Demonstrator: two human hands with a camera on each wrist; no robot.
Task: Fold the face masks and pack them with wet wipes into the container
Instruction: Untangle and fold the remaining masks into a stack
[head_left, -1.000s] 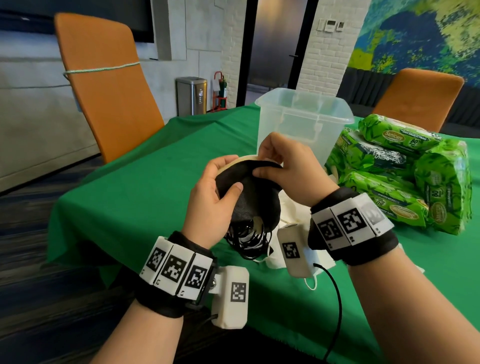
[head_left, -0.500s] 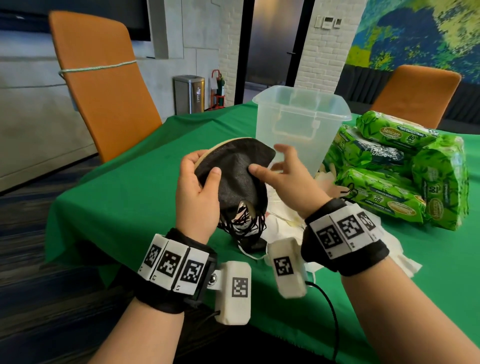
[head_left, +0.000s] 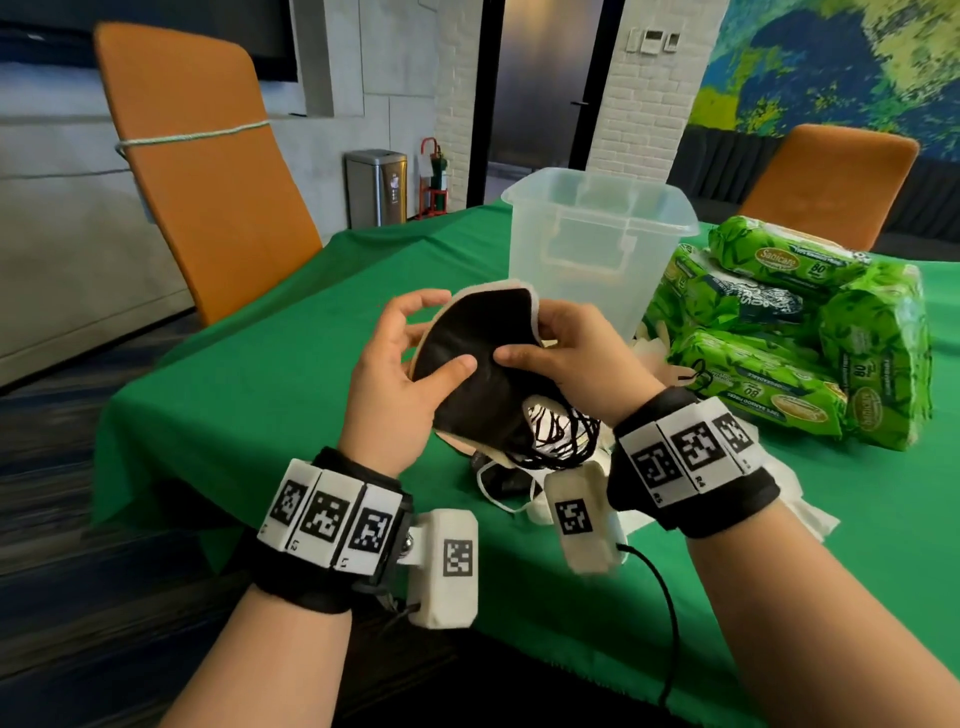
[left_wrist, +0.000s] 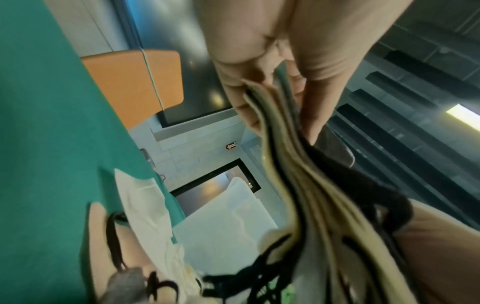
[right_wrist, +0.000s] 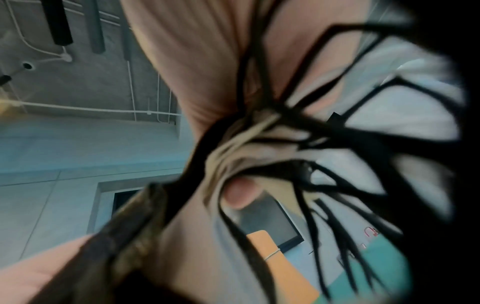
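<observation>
Head camera looks forward and down across the green-clothed table; both wrist cameras sit close, angled upward past a stack of folded black and beige masks toward the ceiling.

Two orange chairs stand at the green-clothed table. A steel bin sits by the far wall, beside a dark doorway.
</observation>
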